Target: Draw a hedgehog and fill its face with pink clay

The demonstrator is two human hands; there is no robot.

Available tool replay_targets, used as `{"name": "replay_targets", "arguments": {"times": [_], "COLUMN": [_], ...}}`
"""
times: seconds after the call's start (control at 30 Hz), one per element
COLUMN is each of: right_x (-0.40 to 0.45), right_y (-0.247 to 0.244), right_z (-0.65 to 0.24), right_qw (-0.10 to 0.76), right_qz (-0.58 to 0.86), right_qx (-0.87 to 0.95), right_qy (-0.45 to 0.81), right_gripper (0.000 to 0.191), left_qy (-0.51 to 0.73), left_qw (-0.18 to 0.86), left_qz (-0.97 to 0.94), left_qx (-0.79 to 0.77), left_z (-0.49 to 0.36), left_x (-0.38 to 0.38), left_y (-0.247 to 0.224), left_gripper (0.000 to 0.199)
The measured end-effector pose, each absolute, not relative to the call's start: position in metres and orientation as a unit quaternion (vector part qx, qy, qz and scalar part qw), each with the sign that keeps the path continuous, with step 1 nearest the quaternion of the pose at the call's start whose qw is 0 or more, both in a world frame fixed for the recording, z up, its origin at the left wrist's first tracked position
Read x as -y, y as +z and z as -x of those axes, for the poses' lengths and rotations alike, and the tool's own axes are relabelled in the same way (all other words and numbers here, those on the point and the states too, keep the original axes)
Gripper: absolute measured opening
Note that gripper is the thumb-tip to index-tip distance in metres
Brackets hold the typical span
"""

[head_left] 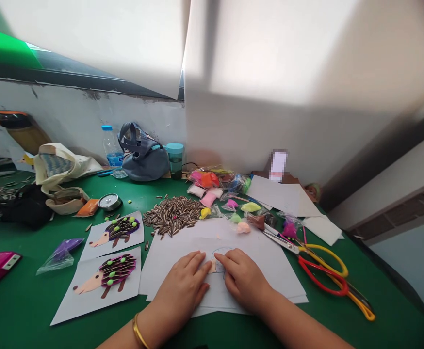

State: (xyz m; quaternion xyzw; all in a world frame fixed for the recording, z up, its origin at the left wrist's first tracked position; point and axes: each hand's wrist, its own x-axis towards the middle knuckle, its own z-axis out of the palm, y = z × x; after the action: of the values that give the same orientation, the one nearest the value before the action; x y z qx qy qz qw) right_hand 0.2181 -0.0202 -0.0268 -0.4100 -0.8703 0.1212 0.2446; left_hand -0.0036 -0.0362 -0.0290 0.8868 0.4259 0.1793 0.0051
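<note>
My left hand (185, 281), a gold bangle at its wrist, rests flat on the white paper (183, 242) with its fingers stretched out. Its fingertips reach the left side of a flat peach clay piece (212, 267). From the right, my right hand (246, 278) touches near the top of that piece with an extended index finger, the other fingers partly bent. The clay lies on an outline drawing (222, 252), partly covered by my hands. Left of them are two hedgehog pictures (112, 274) made of clay and seeds.
Sunflower seeds (173, 213) lie piled behind the paper. Scissors (321, 271) with red and yellow handles lie at right. Bagged coloured clay (210, 182), a blue bag (144, 155), a bottle (112, 148) and a cup (175, 157) stand along the wall. A purple clay packet (64, 252) lies left.
</note>
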Motion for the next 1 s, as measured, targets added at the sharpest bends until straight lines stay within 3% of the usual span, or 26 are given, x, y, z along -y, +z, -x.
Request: {"name": "replay_targets", "arguments": {"times": [0.57,0.73,1.0], "right_x": [0.017,0.016,0.016], "right_y": [-0.026,-0.027,-0.026], "right_z": [-0.220,-0.220,-0.220], "right_qw": [0.271,0.274,0.257], "right_qz": [0.420,0.418,0.424], "right_qx": [0.851,0.851,0.852], "right_qy": [0.162,0.161,0.167], "right_gripper": [0.053,0.053,0.052], "left_qy": [0.154,0.155,0.095], "left_qw": [-0.002,0.026,0.039], "left_qz": [-0.890,-0.887,-0.889], "left_qx": [-0.428,-0.435,-0.445], "left_z": [0.003,0.002,-0.005], "left_x": [0.039,0.034,0.032], "left_y": [-0.016,-0.010,0.002], "left_gripper": [0.041,0.052,0.045]}}
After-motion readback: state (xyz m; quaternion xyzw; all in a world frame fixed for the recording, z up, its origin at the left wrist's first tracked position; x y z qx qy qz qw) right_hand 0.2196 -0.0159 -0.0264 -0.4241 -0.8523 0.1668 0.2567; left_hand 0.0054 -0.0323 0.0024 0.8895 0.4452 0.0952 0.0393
